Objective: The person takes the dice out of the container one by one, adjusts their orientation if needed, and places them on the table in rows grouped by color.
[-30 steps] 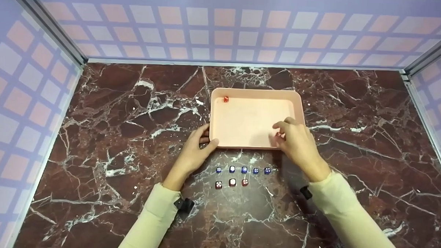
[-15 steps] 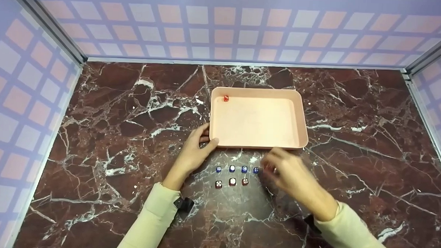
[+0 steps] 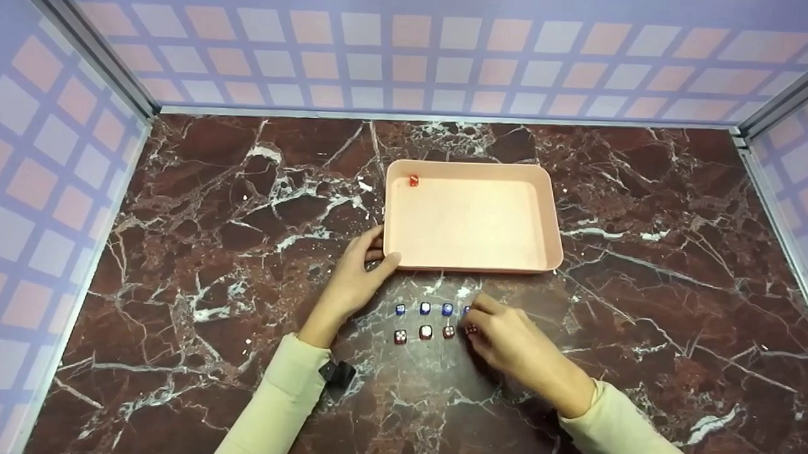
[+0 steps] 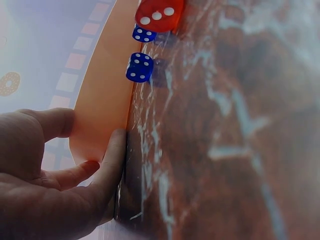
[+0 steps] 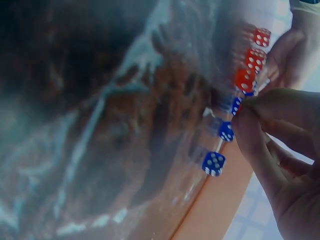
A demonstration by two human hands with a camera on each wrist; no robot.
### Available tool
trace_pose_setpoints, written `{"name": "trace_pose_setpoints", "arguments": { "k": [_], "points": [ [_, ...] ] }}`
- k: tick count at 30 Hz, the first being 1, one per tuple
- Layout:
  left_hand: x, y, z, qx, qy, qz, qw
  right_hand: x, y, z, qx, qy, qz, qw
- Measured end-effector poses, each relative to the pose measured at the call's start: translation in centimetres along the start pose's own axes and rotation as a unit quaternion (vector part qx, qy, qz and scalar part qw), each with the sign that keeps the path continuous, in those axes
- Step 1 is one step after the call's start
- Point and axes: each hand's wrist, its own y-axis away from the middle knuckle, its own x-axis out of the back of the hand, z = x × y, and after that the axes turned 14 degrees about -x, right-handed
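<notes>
My right hand pinches a red die between thumb and fingertips, at the right end of a row of red dice. Above that runs a row of blue dice, its right end partly covered by the hand. In the right wrist view the fingers hide most of the pinched die; two blue dice show just beyond them, one nearer. My left hand holds the near left corner of a peach tray, thumb on the front wall and fingers along the left side. One red die lies inside, by the far left corner.
The marbled dark red tabletop spreads around the tray and dice. A tiled-pattern wall stands behind, with side panels left and right.
My right hand has come out of the tray with a red die, toward me and left, down to the right end of the red row. The left hand stays on the tray corner.
</notes>
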Motion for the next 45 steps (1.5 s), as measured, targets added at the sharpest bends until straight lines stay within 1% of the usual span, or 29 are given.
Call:
{"name": "trace_pose_setpoints", "arguments": {
  "k": [4,7,11,16,19,23,27,31,35,40,42,45],
  "points": [
    [0.0,0.0,-0.1,0.0,-0.001,-0.001,1.0,-0.2,0.0,-0.2,-0.007,0.019,-0.009,1.0],
    [0.1,0.0,-0.1,0.002,-0.003,-0.001,1.0,-0.1,0.0,-0.1,-0.006,0.009,-0.012,1.0],
    [0.1,0.1,0.0,0.003,-0.003,0.0,1.0,-0.1,-0.1,0.1,0.004,-0.005,-0.013,1.0],
    [0.2,0.1,0.0,-0.005,-0.003,-0.004,1.0,-0.1,-0.1,0.5,0.015,-0.002,-0.007,1.0],
    [0.3,0.2,0.0,-0.001,-0.006,-0.004,1.0,-0.2,-0.1,0.6,0.019,-0.001,-0.006,1.0],
    [0.2,0.2,0.0,0.002,-0.006,-0.003,1.0,-0.2,0.0,0.8,0.021,-0.014,-0.01,1.0],
    [0.0,0.1,0.1,0.005,-0.004,-0.004,1.0,0.3,0.1,0.9,0.014,-0.037,-0.014,0.999],
    [0.1,0.1,0.1,0.01,-0.004,-0.003,0.9999,1.1,-0.2,0.6,0.011,-0.048,-0.011,0.999],
    [0.2,0.2,0.1,0.011,-0.004,0.001,0.9999,1.7,-0.8,0.2,0.02,-0.056,0.013,0.998],
    [0.1,0.2,0.0,0.008,-0.002,0.003,1.0,2.0,-2.6,-0.3,0.041,-0.08,0.056,0.994],
    [0.1,0.1,0.0,0.008,-0.001,0.003,1.0,2.0,-3.6,-0.5,0.043,-0.094,0.059,0.993],
    [-0.1,0.1,0.0,0.006,-0.001,0.004,1.0,2.2,-5.5,-0.8,0.036,-0.111,0.042,0.992]
  ]
}}
